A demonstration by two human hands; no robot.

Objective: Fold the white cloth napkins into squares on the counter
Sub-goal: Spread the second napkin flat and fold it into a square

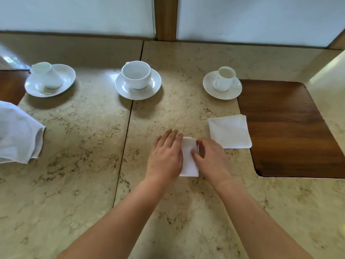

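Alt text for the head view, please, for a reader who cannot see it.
Both hands, left hand and right hand, press a small folded napkin flat on a marble counter. A finished folded square lies right of it, loose white cloth at far left, three cups on saucers behind.

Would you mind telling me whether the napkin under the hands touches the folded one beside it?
Apart. The head view shows bare counter between the small napkin and the folded napkin.

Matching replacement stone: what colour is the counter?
Beige counter with brown veining, head view.
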